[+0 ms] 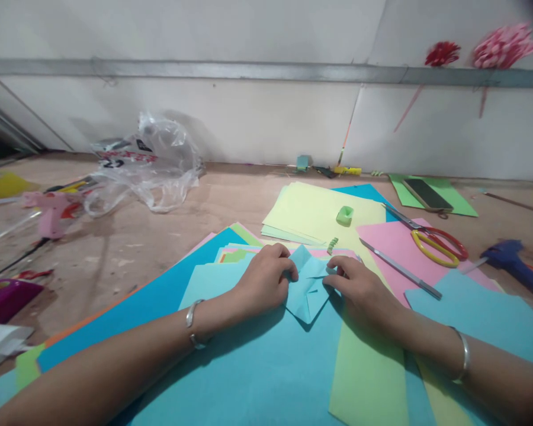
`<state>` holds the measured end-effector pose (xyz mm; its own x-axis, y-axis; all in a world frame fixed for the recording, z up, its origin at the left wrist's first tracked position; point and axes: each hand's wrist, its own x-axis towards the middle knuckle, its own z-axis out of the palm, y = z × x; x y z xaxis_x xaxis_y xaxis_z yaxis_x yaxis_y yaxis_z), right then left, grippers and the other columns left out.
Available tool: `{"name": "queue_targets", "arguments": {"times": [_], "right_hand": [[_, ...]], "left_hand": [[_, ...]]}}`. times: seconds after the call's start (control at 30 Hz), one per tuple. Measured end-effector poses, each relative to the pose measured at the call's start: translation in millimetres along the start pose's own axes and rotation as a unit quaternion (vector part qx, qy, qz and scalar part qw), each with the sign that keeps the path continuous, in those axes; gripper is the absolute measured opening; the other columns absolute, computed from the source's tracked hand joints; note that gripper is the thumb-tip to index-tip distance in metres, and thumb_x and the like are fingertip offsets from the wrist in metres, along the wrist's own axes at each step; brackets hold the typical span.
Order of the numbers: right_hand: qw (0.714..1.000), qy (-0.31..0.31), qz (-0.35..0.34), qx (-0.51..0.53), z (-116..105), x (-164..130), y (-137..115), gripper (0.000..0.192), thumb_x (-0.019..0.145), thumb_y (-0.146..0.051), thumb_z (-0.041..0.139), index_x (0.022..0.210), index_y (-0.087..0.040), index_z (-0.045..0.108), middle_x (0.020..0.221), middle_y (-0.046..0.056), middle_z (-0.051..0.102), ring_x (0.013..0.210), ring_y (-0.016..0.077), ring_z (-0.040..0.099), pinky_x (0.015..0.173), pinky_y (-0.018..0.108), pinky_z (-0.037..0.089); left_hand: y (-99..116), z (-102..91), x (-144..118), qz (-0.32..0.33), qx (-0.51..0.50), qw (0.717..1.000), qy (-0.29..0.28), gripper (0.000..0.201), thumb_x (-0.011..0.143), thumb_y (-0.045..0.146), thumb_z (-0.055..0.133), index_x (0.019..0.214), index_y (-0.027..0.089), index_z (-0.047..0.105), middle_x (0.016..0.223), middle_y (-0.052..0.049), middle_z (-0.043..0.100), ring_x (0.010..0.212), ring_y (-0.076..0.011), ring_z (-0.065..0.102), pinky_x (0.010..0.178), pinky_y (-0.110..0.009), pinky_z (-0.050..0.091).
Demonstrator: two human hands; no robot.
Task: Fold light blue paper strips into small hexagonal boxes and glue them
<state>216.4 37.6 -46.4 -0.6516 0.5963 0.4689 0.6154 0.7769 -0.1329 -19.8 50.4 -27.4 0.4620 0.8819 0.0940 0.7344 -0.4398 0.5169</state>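
Observation:
A small folded piece of light blue paper (308,291), creased with raised flaps, is between my two hands. My left hand (269,275) is closed on its left edge, thumb and fingers pinched. On the opposite edge, my right hand (353,281) pinches the paper between thumb and fingertips. Beneath both hands lies a large light blue sheet (249,367) on top of a pile of coloured paper. A small green folded paper piece (345,215) and a narrow green pleated strip (333,245) rest just beyond my hands.
Scissors (435,239) and a grey pen-like tool (402,269) lie on paper at the right, near a blue glue gun (519,269). A phone (427,194) is behind them. At the left are a pink glue gun (53,213) and a plastic bag (148,163).

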Motion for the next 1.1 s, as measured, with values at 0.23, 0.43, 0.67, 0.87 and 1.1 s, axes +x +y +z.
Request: {"name": "queue_targets", "arguments": {"times": [0.23,0.43,0.67,0.87,1.1], "right_hand": [[0.999,-0.021,0.010,-0.023,1.6,-1.1,0.2,0.023,0.086,-0.004,0.046,0.086,-0.012,0.068,0.088,0.012,0.060,0.080,0.0203,0.049,0.066,0.031,0.044],[0.999,-0.008,-0.010,-0.050,0.1,0.8,-2.1,0.023,0.093,-0.010,0.046,0.089,-0.011,0.068,0.090,0.014,0.061,0.081,0.0216,0.050,0.067,0.033,0.044],[0.997,-0.006,-0.053,-0.048,0.7,0.8,-1.0,0.029,0.093,-0.003,0.041,0.080,-0.011,0.065,0.091,0.014,0.064,0.082,0.0205,0.052,0.071,0.035,0.045],[0.997,-0.016,-0.072,-0.011,-1.3,-0.4,-2.9,0.031,0.091,-0.004,0.041,0.076,-0.013,0.065,0.082,0.009,0.062,0.075,0.0181,0.049,0.066,0.032,0.041],[0.994,-0.037,-0.102,0.010,-7.2,2.9,-7.1,0.026,0.094,-0.010,0.044,0.089,-0.013,0.070,0.079,0.008,0.062,0.071,0.0170,0.048,0.063,0.031,0.036]], "left_hand": [[0.2,-3.3,-0.7,-0.008,0.001,1.000,-0.019,0.033,0.067,0.003,0.048,0.078,0.019,0.075,0.099,-0.009,0.056,0.098,-0.0251,0.053,0.087,-0.042,0.047],[-0.1,-3.9,-2.5,0.006,0.010,0.999,-0.041,0.024,0.074,0.008,0.047,0.079,0.017,0.069,0.089,-0.008,0.056,0.091,-0.0238,0.053,0.081,-0.039,0.047],[7.6,-7.4,-9.3,-0.009,0.021,1.000,-0.011,0.021,0.076,0.015,0.060,0.097,0.016,0.058,0.105,-0.010,0.053,0.102,-0.0263,0.048,0.089,-0.043,0.045],[5.4,-7.6,-7.3,0.040,0.067,0.996,-0.046,0.012,0.080,0.011,0.057,0.083,0.016,0.067,0.099,-0.010,0.059,0.096,-0.0256,0.051,0.083,-0.039,0.044],[2.1,-7.7,-3.9,0.098,0.063,0.987,-0.108,0.024,0.080,0.005,0.054,0.083,0.018,0.073,0.083,-0.006,0.067,0.079,-0.0194,0.058,0.069,-0.029,0.042]]}}
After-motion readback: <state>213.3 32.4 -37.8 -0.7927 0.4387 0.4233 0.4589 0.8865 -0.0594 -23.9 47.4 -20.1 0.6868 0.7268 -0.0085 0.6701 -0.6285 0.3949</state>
